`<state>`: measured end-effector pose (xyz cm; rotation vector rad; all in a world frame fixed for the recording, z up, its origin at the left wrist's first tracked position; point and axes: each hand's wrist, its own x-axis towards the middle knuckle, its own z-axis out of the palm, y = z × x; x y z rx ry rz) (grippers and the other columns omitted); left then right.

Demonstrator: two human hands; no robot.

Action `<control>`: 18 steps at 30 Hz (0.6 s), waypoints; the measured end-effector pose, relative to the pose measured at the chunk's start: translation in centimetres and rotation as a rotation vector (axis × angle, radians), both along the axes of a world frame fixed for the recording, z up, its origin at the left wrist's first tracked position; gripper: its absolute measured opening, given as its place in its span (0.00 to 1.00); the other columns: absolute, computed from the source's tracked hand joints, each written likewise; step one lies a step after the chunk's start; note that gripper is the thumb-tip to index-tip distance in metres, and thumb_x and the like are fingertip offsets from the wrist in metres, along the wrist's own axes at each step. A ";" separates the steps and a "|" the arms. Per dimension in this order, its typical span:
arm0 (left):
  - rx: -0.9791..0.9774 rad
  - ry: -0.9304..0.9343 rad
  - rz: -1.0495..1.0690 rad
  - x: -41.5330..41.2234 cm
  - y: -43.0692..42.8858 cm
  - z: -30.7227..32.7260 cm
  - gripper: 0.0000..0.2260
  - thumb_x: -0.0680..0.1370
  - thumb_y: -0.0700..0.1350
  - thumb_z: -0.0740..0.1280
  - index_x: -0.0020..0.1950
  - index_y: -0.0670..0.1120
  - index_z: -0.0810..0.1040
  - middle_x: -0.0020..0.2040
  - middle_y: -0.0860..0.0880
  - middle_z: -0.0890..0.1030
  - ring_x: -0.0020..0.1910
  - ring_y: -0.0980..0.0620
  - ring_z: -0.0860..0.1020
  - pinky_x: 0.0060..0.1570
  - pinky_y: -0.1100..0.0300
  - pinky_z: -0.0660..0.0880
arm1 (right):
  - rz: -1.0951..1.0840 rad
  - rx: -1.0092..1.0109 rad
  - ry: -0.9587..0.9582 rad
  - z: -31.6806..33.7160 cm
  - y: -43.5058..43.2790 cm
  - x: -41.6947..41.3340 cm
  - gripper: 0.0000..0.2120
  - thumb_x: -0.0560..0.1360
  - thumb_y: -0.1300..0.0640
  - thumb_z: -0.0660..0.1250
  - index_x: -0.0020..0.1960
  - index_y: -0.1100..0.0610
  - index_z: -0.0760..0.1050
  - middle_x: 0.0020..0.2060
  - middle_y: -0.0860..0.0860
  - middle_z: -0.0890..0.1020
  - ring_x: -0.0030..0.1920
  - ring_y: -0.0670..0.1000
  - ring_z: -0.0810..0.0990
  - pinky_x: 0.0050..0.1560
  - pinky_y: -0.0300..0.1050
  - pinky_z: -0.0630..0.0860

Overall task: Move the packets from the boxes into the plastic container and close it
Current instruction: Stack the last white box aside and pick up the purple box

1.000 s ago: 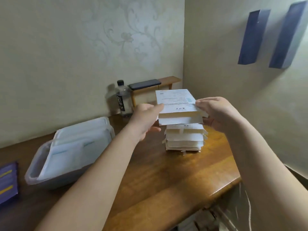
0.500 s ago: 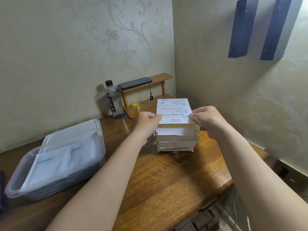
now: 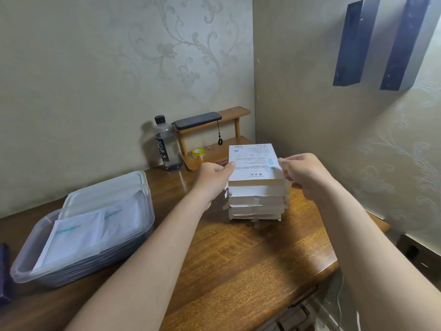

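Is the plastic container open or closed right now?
Open. The plastic container has no lid across its rim. The clear lid leans at its far side, and white packets lie uncovered inside.

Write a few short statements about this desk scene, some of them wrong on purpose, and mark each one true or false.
1. The left hand and the right hand both grip the top box of the stack. True.
2. The plastic container holds nothing. False: white packets lie inside it.
3. The water bottle stands left of the wooden shelf. True.
4. The yellow tape lies on top of the stack. False: it lies on the shelf's lower board, below the phone.
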<state>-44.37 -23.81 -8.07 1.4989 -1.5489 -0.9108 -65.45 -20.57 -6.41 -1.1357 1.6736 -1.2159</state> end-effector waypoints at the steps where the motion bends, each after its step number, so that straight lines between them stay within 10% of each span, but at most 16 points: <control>1: -0.010 0.002 0.011 0.2 0.1 0.1 0.19 0.80 0.59 0.65 0.44 0.45 0.82 0.41 0.48 0.75 0.42 0.49 0.74 0.44 0.55 0.73 | -0.012 -0.019 0.006 0.2 0.0 0.0 0.09 0.81 0.57 0.65 0.49 0.61 0.82 0.36 0.53 0.75 0.38 0.53 0.70 0.33 0.43 0.67; 5: -0.044 0.033 0.093 1.7 0.9 1.1 0.12 0.82 0.55 0.65 0.44 0.50 0.77 0.49 0.50 0.82 0.54 0.49 0.80 0.59 0.46 0.79 | -0.043 -0.101 0.108 1.9 1.0 1.3 0.07 0.71 0.64 0.62 0.36 0.62 0.75 0.32 0.55 0.69 0.35 0.56 0.64 0.34 0.43 0.60; 18: -0.265 0.039 0.277 16.7 9.3 5.8 0.09 0.80 0.53 0.67 0.54 0.50 0.81 0.50 0.51 0.84 0.51 0.51 0.83 0.54 0.52 0.81 | 0.472 -0.282 0.150 6.6 5.0 21.7 0.05 0.79 0.57 0.67 0.53 0.54 0.81 0.44 0.51 0.83 0.43 0.49 0.80 0.41 0.43 0.77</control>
